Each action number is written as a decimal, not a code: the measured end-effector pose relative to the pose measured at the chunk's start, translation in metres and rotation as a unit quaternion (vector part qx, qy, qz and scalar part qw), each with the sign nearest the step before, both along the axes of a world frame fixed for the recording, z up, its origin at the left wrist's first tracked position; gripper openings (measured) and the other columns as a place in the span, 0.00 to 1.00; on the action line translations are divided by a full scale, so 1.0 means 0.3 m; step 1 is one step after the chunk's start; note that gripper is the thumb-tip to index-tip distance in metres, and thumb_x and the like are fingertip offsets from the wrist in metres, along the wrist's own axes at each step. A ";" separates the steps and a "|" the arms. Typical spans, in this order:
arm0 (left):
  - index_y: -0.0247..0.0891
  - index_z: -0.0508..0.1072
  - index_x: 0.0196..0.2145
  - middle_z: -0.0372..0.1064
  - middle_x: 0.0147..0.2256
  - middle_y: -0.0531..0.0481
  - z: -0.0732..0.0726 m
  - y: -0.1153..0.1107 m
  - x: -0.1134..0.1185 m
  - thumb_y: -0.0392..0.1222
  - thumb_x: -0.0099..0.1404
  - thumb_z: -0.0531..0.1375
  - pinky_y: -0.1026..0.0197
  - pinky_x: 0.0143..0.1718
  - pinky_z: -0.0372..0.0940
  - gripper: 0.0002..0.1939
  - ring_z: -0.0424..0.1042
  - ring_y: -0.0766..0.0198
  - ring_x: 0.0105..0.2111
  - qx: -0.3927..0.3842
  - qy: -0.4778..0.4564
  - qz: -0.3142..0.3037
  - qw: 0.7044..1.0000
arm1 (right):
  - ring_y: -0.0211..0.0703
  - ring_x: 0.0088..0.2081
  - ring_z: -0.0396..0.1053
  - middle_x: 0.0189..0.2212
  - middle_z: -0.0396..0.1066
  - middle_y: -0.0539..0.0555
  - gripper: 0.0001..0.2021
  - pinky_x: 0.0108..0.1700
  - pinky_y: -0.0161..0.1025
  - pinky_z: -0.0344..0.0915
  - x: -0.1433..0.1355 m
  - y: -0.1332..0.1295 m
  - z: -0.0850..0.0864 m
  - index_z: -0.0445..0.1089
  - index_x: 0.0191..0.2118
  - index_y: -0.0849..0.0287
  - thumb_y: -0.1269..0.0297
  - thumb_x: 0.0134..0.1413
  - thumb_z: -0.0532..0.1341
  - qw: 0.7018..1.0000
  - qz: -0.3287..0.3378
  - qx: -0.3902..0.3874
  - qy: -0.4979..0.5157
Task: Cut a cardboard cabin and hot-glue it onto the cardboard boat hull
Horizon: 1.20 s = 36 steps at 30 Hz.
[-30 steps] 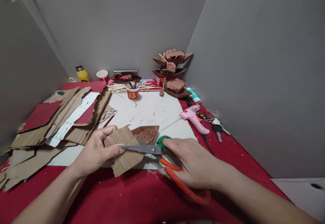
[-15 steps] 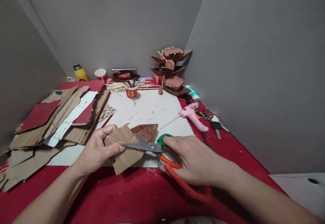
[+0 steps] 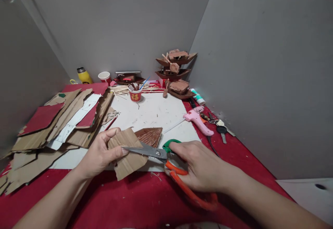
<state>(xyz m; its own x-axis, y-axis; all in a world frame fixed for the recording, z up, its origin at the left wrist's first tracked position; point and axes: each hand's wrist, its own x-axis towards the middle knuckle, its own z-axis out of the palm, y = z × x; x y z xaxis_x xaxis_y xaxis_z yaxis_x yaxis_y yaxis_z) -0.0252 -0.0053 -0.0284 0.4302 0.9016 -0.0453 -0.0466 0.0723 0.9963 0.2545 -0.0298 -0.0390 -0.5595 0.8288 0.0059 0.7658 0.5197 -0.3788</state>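
Note:
My left hand (image 3: 100, 151) pinches a small piece of corrugated cardboard (image 3: 131, 165) by its left side, thumb on top. Around the handles of a pair of scissors (image 3: 153, 151), one green and one orange, my right hand (image 3: 205, 166) is closed. The blades lie across the cardboard, with the tip beside my left thumb; the lower blade is hidden. Just behind the cardboard, partly covered by it, a brown model boat hull (image 3: 151, 136) rests on the white sheet (image 3: 153, 109).
Stacked cardboard (image 3: 57, 125) lies at the left. A pink glue gun (image 3: 197, 120) and keys (image 3: 221, 128) are at the right. Farther back stand a paint-stained red cup (image 3: 135, 93), wooden sticks (image 3: 119, 89), finished model boats (image 3: 178, 66) and a yellow bottle (image 3: 84, 76).
The scissors and my right hand have shifted very slightly right and down. The cardboard stays in my left hand, nearly unmoved. The whole view has shifted a little.

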 end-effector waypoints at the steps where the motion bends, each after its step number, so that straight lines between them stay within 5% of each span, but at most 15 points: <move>1: 0.37 0.73 0.34 0.69 0.25 0.57 -0.002 0.001 -0.001 0.43 0.56 0.69 0.75 0.19 0.59 0.11 0.62 0.74 0.20 0.001 0.001 -0.001 1.000 | 0.41 0.22 0.55 0.21 0.58 0.47 0.16 0.27 0.38 0.47 0.000 0.000 -0.001 0.49 0.27 0.52 0.51 0.53 0.57 1.000 -0.001 0.000 -0.002; 17: 0.36 0.69 0.30 0.63 0.24 0.58 -0.007 -0.016 0.032 0.47 0.57 0.68 0.73 0.22 0.60 0.14 0.61 0.73 0.22 0.049 0.061 0.058 0.995 | 0.42 0.24 0.56 0.24 0.62 0.48 0.12 0.28 0.38 0.46 -0.010 0.014 0.026 0.51 0.28 0.53 0.55 0.53 0.56 1.000 -0.023 0.004 -0.018; 26: 0.37 0.69 0.31 0.62 0.22 0.59 -0.009 -0.012 0.030 0.46 0.58 0.67 0.74 0.17 0.58 0.13 0.58 0.76 0.17 0.029 0.023 0.031 0.999 | 0.39 0.21 0.49 0.20 0.56 0.45 0.14 0.27 0.38 0.42 -0.006 0.012 0.005 0.48 0.27 0.53 0.57 0.49 0.58 1.000 -0.011 0.000 0.017; 36: 0.38 0.67 0.31 0.62 0.21 0.60 -0.004 -0.012 0.020 0.46 0.58 0.67 0.73 0.17 0.59 0.14 0.59 0.75 0.16 0.018 0.031 0.013 0.999 | 0.40 0.21 0.56 0.20 0.60 0.47 0.12 0.27 0.37 0.45 0.001 0.008 0.001 0.52 0.27 0.53 0.57 0.51 0.57 1.000 0.009 0.020 0.009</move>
